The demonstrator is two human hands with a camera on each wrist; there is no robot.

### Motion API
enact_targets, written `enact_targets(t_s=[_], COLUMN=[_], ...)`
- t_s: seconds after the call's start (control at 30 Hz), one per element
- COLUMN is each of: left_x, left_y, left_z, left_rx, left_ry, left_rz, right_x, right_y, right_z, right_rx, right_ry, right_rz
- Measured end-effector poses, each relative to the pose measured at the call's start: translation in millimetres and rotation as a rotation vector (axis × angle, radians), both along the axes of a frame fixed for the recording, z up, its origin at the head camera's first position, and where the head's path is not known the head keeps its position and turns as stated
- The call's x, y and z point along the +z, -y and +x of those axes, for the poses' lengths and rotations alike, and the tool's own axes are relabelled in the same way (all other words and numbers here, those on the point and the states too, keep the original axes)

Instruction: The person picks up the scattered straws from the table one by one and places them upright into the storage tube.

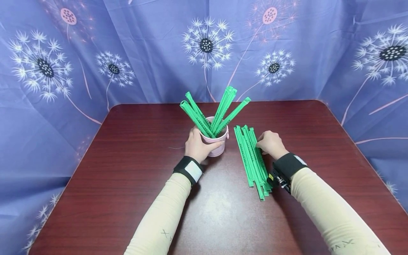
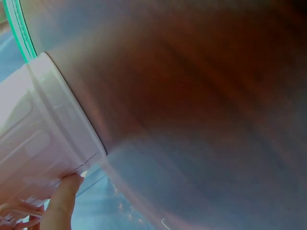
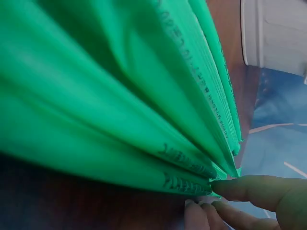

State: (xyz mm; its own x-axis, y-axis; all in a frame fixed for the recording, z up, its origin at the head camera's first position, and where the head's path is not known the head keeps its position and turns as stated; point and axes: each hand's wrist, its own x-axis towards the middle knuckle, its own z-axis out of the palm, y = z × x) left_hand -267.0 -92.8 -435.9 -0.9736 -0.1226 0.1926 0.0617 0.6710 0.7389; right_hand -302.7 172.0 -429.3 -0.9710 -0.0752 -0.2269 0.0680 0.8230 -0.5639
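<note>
A small pink bucket [image 1: 217, 151] stands on the table with several green wrapped straws [image 1: 222, 110] leaning out of it in different directions. My left hand [image 1: 197, 146] grips the bucket's near left side, thumb along the front below the rim. The left wrist view has the bucket wall [image 2: 53, 129] with a finger [image 2: 63, 201] against it. To the right lies a pile of green wrapped straws [image 1: 250, 156], roughly side by side. At its right edge my right hand [image 1: 271, 144] pinches a straw near its far end; in the right wrist view the fingertips [image 3: 223, 189] close on it.
The dark red wooden table [image 1: 134, 148] reaches back to a blue curtain [image 1: 159, 46] printed with dandelions. A wrist camera [image 1: 280, 180] on the right wrist sits close beside the near end of the straw pile.
</note>
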Motion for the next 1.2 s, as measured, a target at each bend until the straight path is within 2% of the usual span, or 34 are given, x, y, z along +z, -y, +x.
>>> enact_targets(t_s=[0.5, 0.67, 0.8, 0.93, 1.1, 1.2], left_x=[0.2, 0.5, 0.2, 0.2, -0.2, -0.6], left_y=[0.2, -0.9, -2.2, -1.8, -0.6, 0.0], left_z=[1.0, 1.8, 1.4, 0.0, -1.0, -0.6], left_rx=[0.001, -0.003, -0.009, -0.005, 0.004, 0.004], left_ry=[0.005, 0.015, 0.016, 0.013, 0.005, 0.008], left_rz=[0.001, 0.009, 0.015, 0.004, -0.011, -0.013], right_x=[-1.3, -1.5, 4.7, 20.9, 40.5, 47.8], right_y=[0.9, -3.0, -6.0, -5.2, -0.6, 5.5], right_z=[-2.0, -0.3, 0.0, -3.2, -6.6, -6.4], right_rx=[-0.045, -0.041, -0.051, -0.093, -0.180, -0.236], right_ry=[0.061, 0.059, 0.044, 0.011, -0.085, -0.185], right_rz=[-0.022, -0.068, -0.153, -0.241, -0.391, -0.549])
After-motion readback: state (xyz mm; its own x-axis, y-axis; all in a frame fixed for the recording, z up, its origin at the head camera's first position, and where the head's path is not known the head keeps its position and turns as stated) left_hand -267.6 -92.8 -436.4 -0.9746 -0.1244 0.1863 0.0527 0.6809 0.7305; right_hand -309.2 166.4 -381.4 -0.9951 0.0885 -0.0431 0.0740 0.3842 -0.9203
